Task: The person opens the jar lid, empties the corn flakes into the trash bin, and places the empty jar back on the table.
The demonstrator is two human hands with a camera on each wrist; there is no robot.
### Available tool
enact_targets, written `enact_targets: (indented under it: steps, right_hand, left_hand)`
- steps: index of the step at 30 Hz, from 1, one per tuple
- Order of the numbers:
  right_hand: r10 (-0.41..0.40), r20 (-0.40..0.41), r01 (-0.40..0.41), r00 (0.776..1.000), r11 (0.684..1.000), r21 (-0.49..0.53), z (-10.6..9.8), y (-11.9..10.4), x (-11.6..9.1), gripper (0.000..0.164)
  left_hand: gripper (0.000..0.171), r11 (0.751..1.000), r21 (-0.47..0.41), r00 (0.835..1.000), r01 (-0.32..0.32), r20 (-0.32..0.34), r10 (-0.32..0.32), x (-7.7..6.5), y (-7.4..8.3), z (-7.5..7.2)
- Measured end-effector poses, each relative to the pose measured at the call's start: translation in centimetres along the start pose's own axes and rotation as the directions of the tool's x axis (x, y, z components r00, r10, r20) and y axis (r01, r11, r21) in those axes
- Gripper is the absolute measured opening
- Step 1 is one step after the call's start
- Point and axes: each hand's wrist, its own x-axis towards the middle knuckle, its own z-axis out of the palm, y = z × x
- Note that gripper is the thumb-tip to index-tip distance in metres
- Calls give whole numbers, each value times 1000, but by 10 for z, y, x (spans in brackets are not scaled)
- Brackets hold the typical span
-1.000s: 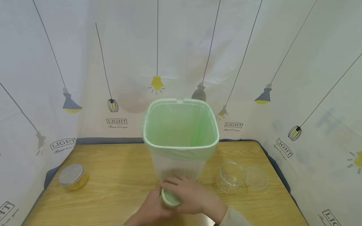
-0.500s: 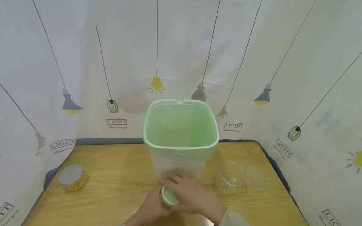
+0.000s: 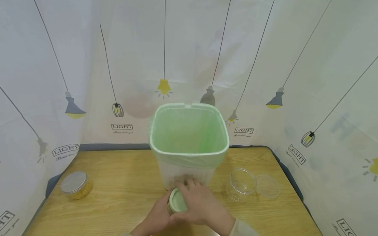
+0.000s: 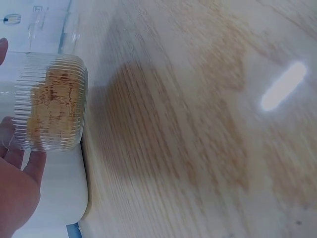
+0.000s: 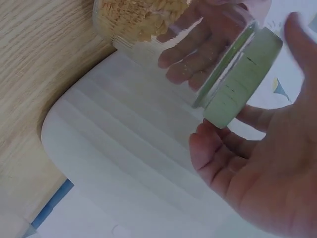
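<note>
A ribbed clear jar (image 4: 54, 99) with pale yellow dry pieces, perhaps pasta, at its bottom is held in front of the bin. My left hand (image 3: 157, 213) grips the jar's body, its fingers visible through the clear wall in the right wrist view. A pale green round lid (image 3: 178, 200) sits on the jar's mouth. My right hand (image 3: 200, 205) is curled round the lid's edge, with fingertips (image 5: 205, 144) at its rim and the thumb at the opposite side. The jar's base shows close over the wooden table (image 4: 173, 124).
Behind the hands stands a tall white bin (image 3: 189, 170) lined with a green bag. At left is a silver-lidded jar (image 3: 76, 185) of yellow contents. To the right are a clear lidless tub (image 3: 242, 185) and a flat clear lid (image 3: 268, 186). A printed curtain surrounds the table.
The right hand has turned on the lid, its fingers shifting right so more of the green top shows. The left hand stays nearly in place around the jar.
</note>
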Motion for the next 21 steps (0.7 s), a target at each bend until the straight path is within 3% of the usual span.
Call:
enact_targets:
  steps: [6, 13, 16, 21]
  right_hand:
    - [-64, -1, 64, 998, 997, -34, -3, 1, 3, 78]
    - [-218, 17, 217, 976, 976, 33, -7, 8, 3, 80]
    - [-177, 19, 176, 984, 983, 52, -7, 8, 3, 84]
    - [-42, -12, 42, 999, 999, 15, -3, 5, 0, 94]
  left_hand:
    - [89, 1000, 12, 1000, 20, -6, -20, 0, 2, 2]
    - [93, 1000, 12, 1000, 20, 15, -21, 0, 4, 2]
    - [90, 1000, 19, 1000, 13, -4, -13, 0, 3, 2]
    - [83, 999, 33, 1000, -3, -31, 4, 1, 2, 2]
